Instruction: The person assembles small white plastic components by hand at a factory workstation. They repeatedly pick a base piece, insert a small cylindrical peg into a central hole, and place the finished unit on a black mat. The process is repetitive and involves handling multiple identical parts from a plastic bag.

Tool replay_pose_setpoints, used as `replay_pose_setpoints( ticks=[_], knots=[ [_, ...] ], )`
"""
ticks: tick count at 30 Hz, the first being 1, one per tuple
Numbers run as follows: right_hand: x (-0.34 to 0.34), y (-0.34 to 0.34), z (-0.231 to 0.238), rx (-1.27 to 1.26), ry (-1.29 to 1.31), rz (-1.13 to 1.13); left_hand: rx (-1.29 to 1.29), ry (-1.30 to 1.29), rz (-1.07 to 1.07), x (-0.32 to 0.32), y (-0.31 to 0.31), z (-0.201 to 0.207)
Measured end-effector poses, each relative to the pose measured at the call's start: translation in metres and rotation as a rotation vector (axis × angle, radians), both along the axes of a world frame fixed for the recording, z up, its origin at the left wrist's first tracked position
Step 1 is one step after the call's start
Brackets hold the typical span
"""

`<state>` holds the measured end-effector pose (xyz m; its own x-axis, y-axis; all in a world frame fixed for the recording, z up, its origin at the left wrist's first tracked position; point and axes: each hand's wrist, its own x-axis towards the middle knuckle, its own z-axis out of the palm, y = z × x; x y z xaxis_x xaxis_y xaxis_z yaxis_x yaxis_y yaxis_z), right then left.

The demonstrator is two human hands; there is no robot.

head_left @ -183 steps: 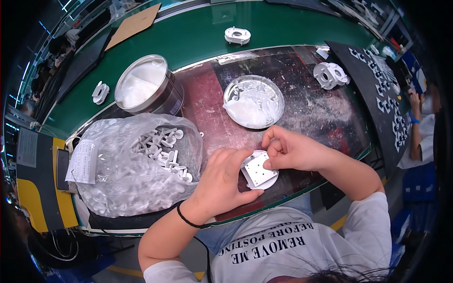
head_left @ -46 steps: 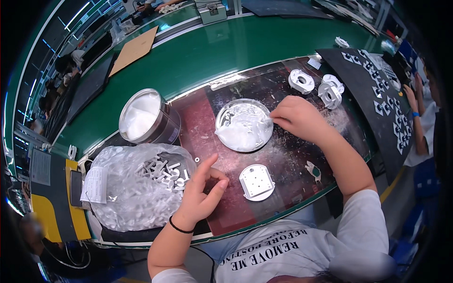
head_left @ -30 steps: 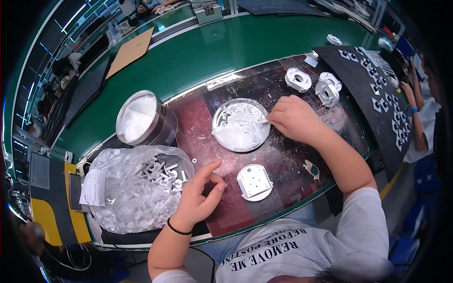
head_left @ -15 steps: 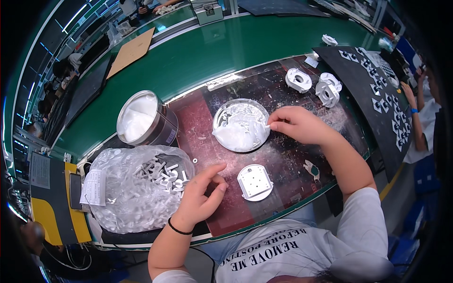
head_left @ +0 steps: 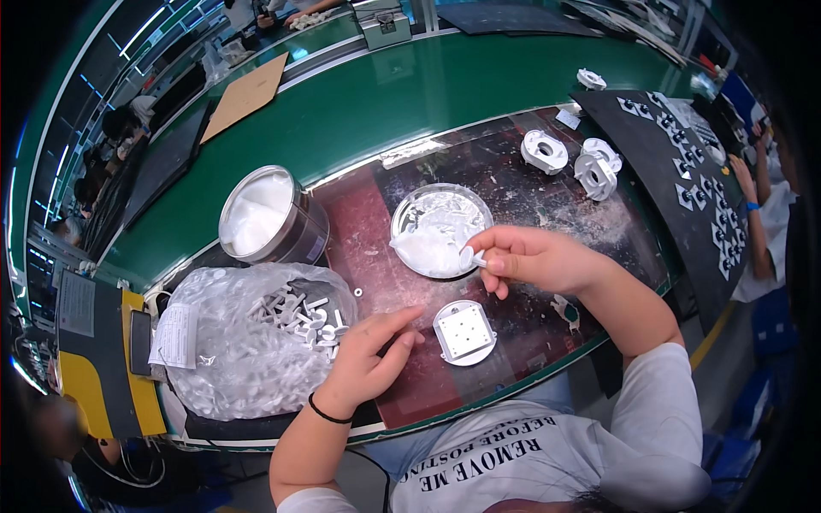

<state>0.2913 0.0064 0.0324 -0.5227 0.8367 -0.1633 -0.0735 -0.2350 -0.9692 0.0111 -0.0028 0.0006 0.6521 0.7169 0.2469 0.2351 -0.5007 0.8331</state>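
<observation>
My right hand (head_left: pixel 534 258) pinches a small white round-headed plastic pin (head_left: pixel 471 258) by its stem, its head at the near right rim of the round metal dish (head_left: pixel 398 210). White grease-like paste (head_left: pixel 430 248) lies heaped in that dish. My left hand (head_left: pixel 369 357) has its fingers apart, holding nothing, over the table left of a white rounded plastic housing (head_left: pixel 466 332). Beside that hand is a clear plastic bag (head_left: pixel 218 372) with many similar white pins (head_left: pixel 299 318) showing at its opening.
Behind the bag a tilted can (head_left: pixel 301 232) holds more white paste. White ring-shaped parts (head_left: pixel 544 152) stand at the back right, near a black board (head_left: pixel 637 145) bearing rows of small parts. A small white ring (head_left: pixel 358 291) lies mid-table. Another person's hand (head_left: pixel 742 178) is at far right.
My right hand has drawn the pin from the dish's right edge toward me and turned, so its round head shows. My left hand has shifted slightly right, fingers still apart.
</observation>
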Motion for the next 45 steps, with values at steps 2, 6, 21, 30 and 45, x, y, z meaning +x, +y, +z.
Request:
replay_pose_setpoints(
  ticks=[2,6,21,30,45],
  knots=[
    [0.002,-0.003,0.003,0.000,-0.077,0.042,-0.010,-0.022,-0.010,0.000,0.000,-0.002],
    [-0.004,-0.006,0.004,-0.012,-0.077,0.049,-0.011,-0.035,-0.005,0.001,-0.001,-0.002],
    [-0.026,-0.005,-0.021,0.500,-0.447,0.034,0.256,0.025,-0.049,0.027,-0.010,-0.026],
    [-0.026,-0.006,-0.017,0.579,-0.483,0.101,0.273,0.103,-0.033,0.027,-0.009,-0.020],
    [-0.028,-0.005,-0.019,0.720,-0.508,0.091,0.277,0.093,-0.038,0.028,-0.009,-0.020]
  ],
)
